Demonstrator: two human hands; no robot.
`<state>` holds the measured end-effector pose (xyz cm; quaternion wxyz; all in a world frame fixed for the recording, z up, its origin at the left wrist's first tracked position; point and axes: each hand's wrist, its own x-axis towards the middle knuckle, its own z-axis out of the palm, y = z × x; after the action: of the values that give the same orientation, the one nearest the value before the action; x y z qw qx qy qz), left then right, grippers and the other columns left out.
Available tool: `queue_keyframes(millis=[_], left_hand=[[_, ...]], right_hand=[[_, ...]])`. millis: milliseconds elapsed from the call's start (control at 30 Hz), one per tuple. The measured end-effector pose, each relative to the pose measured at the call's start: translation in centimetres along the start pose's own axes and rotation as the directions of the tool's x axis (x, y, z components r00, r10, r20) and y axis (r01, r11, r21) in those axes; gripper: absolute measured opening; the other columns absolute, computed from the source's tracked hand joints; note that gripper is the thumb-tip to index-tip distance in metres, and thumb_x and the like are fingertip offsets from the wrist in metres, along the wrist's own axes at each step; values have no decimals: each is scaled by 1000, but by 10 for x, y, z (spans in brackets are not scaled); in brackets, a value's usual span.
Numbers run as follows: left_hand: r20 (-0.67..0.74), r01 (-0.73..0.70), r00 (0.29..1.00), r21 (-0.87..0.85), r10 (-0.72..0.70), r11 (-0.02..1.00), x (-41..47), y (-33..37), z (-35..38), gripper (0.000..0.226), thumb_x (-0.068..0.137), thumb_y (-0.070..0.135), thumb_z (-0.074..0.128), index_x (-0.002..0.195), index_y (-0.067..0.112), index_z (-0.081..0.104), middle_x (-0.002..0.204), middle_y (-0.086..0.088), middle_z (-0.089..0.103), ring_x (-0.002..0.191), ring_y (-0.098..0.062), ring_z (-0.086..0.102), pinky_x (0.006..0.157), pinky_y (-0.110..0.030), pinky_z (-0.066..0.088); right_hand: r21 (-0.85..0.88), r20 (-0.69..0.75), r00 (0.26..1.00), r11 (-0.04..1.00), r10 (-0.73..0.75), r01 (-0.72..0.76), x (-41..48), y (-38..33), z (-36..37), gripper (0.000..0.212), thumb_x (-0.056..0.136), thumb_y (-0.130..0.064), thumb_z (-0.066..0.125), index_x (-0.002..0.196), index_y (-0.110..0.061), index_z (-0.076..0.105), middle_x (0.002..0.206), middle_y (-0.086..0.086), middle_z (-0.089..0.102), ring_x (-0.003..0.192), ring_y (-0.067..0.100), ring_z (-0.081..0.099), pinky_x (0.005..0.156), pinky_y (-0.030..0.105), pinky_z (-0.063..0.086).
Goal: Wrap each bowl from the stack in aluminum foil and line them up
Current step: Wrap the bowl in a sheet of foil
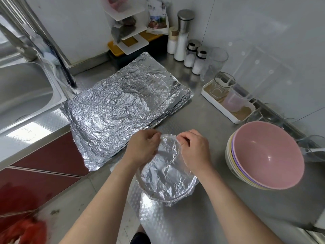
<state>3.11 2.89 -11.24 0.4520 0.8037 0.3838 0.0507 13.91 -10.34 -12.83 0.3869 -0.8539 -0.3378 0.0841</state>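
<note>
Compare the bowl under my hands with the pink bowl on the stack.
The foil-covered bowl is hidden under crinkled silver foil; the pink bowl is bare, its inside showing. The left hand and right hand pinch the foil-covered bowl's far rim; nothing touches the pink bowl. The foil-covered bowl stands alone; the pink bowl nests atop other bowls. Both are round and sit on the steel counter.

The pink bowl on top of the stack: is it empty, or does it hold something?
Empty: the pink bowl shows only its bare, smooth inside.
</note>
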Motion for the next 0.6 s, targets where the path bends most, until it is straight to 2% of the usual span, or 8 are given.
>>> queue_keyframes(millis=[67,167,233,333,400,467,500,600], left_hand=[[108,-12,994,8,11,1000,3,3,-2,28,102,36,48,112,21,69,77,-3,73,57,-16,66,62,-29,55],[209,-87,975,74,69,993,8,6,-4,36,103,37,42,84,16,63,60,2,59,53,-20,57,64,-38,53],[223,-99,972,80,79,992,9,3,-5,39,104,35,42,79,9,58,56,3,53,52,-19,55,59,-38,51],[223,-94,972,60,78,994,8,-6,-6,36,102,36,45,92,8,64,58,3,55,48,-16,52,56,-37,50],[182,-99,979,32,91,995,6,-6,-8,31,101,36,48,115,18,68,78,0,69,53,-8,55,59,-33,53],[172,-124,978,26,117,992,9,-2,-10,38,101,37,47,133,21,59,109,-6,71,67,-3,60,68,-25,50],[198,-132,972,20,125,991,11,3,-11,41,101,38,46,136,21,57,115,-10,69,71,-7,63,73,-25,49],[331,-177,931,45,152,983,20,16,-6,46,99,42,44,133,14,59,85,-14,69,53,-9,59,69,-33,52]], right_hand=[[-2,10,999,999,-34,34,2,-1,1,9,89,-9,65,85,-8,73,83,1,64,74,14,55,72,28,46],[-12,36,997,998,-68,68,8,1,4,10,89,-8,64,84,-8,72,82,2,63,74,17,57,71,34,48],[-13,82,993,996,-87,88,11,2,4,11,90,-10,63,85,-9,72,83,3,63,75,19,58,72,39,50],[12,226,968,994,-109,109,19,6,-1,13,93,-17,61,92,-11,73,88,0,62,82,17,58,77,40,51],[42,319,946,998,-55,44,26,13,-9,20,97,-25,56,107,-18,72,104,-3,61,99,16,57,89,37,48],[61,378,925,996,43,-72,32,22,-20,31,100,-28,49,128,-22,62,126,-3,54,122,15,48,105,31,38],[94,406,910,987,80,-128,31,26,-25,35,102,-27,46,135,-20,55,133,-3,50,129,14,43,108,22,32],[267,496,859,919,128,-291,17,28,-29,36,103,-21,41,138,-17,50,135,-12,44,132,3,35,95,-3,25]])
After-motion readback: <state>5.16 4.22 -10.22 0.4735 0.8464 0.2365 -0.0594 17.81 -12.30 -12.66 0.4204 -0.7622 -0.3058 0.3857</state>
